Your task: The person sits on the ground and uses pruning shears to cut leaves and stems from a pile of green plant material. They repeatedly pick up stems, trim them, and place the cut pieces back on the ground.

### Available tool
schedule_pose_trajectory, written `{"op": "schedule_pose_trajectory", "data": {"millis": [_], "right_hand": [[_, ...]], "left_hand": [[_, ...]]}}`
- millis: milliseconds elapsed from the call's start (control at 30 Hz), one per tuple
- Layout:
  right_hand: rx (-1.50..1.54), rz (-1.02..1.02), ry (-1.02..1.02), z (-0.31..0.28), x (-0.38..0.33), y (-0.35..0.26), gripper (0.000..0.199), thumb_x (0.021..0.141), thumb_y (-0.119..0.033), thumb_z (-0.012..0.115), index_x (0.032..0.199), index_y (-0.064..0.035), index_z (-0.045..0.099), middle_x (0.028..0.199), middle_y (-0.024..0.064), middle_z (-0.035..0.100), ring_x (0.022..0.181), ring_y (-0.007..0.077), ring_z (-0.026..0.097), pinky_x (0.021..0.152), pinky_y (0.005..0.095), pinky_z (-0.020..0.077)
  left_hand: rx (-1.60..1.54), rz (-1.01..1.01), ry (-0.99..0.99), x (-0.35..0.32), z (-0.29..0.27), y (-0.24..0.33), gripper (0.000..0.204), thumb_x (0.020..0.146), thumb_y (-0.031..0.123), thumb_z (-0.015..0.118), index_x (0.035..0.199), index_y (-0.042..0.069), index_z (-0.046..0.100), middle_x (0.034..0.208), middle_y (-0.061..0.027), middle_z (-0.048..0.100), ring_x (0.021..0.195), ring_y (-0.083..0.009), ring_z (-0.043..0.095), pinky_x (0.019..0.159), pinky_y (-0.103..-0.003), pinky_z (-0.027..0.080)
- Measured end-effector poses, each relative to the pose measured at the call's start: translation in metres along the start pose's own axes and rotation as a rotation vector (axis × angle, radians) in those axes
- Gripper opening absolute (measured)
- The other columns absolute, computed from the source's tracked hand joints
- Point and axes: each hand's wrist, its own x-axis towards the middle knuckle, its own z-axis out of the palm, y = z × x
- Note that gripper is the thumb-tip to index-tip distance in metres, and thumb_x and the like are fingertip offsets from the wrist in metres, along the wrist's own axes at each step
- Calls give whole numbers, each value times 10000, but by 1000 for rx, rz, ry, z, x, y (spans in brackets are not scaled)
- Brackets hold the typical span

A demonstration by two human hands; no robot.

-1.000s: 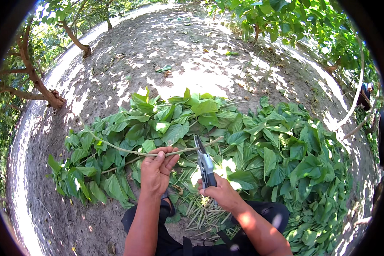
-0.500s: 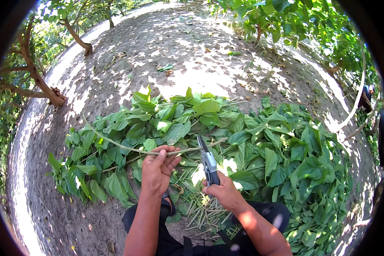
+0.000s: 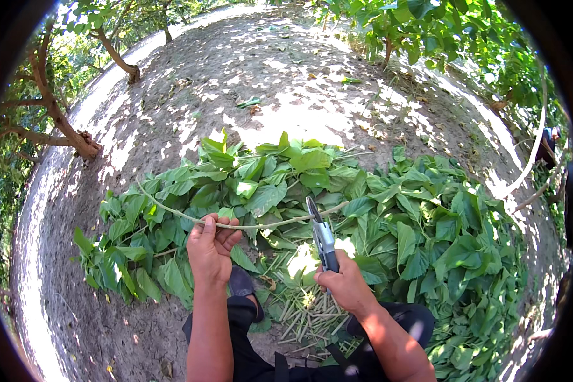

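A long, bare, slightly curved stem [image 3: 267, 225] runs across the front of me, stripped of its leaves. Thumb and fingers of my left hand [image 3: 212, 249] pinch it left of its middle. My right hand [image 3: 345, 280] is wrapped round the handles of a pair of pruning shears [image 3: 325, 240], blades pointing away from me. Those blades meet the stem near its right end; whether they are closed through it I cannot tell. Below the shears, between my legs, lies a heap of short cut stem pieces [image 3: 305, 318].
Leafy green branches [image 3: 254, 178] spread on the ground ahead and to the left. A larger pile of leaves [image 3: 452, 248] reaches along my right side. Tree trunks [image 3: 76, 140] stand at the far left, and dry soil [image 3: 223, 95] stretches beyond. A dark shoe [image 3: 243, 284] shows below my left hand.
My left hand has slid left along the stem. The shears and my right hand have moved slightly right, and the stem has shifted right with them.
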Motion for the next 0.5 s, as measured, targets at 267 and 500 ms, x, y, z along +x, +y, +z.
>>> {"op": "schedule_pose_trajectory", "data": {"millis": [267, 500], "right_hand": [[-26, 0, -2, -1, -4, -3, 206, 786, -126, 632, 916, -3, 531, 726, 33, 554, 647, 113, 533, 609, 275, 433], [33, 22, -160, -2, -3, 10, 319, 762, -165, 652, 1005, 14, 546, 788, 35, 552, 715, 114, 509, 656, 278, 426]], "left_hand": [[-39, 16, -5, 4, -5, -2, 154, 961, 165, 548, 1028, 27, 548, 959, -113, 654, 921, -273, 675, 755, -382, 603], [-138, 76, 12, 6, -5, -3, 142, 970, 133, 523, 1028, 6, 545, 976, -127, 647, 961, -288, 661, 810, -407, 587]]}}
